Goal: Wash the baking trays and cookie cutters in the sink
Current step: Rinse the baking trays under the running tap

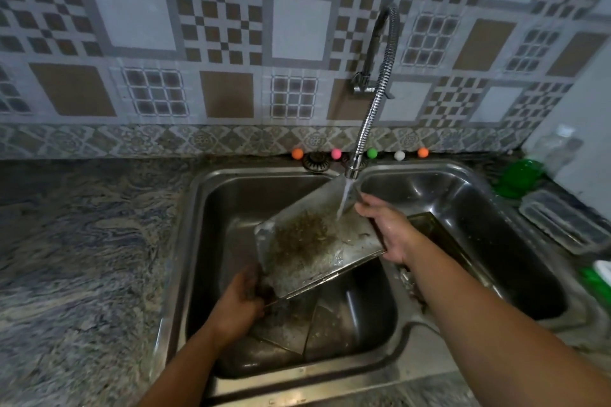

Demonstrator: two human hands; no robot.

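Note:
A metal baking tray, crusted with brown residue, is tilted over the left basin of the steel sink. Water runs onto its upper part from the flexible tap. My right hand grips the tray's right edge. My left hand holds its lower left corner, fingers curled under the rim. Another tray lies flat on the left basin's floor beneath. A darker tray leans in the right basin behind my right wrist. No cookie cutters are visible.
Marbled grey countertop stretches to the left. Several small coloured balls line the ledge behind the sink. A green object and a lidded plastic container sit at the right. A round strainer lies at the sink's back rim.

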